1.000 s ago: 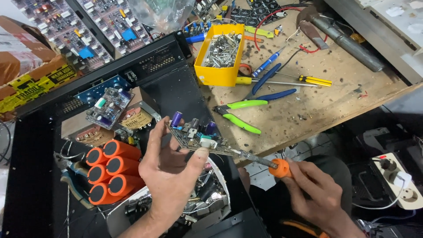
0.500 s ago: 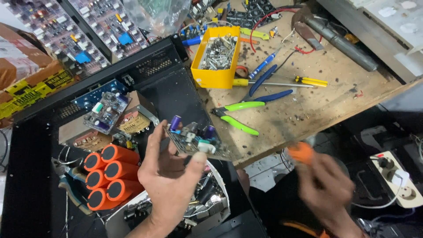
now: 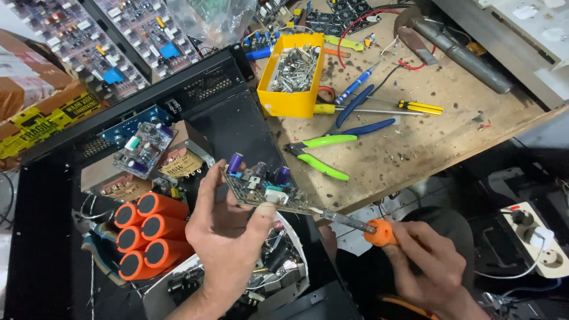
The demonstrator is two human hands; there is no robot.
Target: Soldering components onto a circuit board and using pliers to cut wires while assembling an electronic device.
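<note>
Tight around raised circuit board (image 3: 261,189).
Blocked below by orange capacitors (image 3: 148,234) and chassis wiring; hemmed right by green pliers (image 3: 317,155); open past bench edge.

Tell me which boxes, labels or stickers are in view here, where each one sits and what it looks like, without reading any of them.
Cardboard box: far left edge, brown, partly cut off.
Warning tape: strips across that box, yellow with black print.
Round label: on the part inside the black chassis, above the orange cylinders, beige with dark print.
Yellow bin: on the wooden bench, open box full of metal screws.
No screens visible.
</note>
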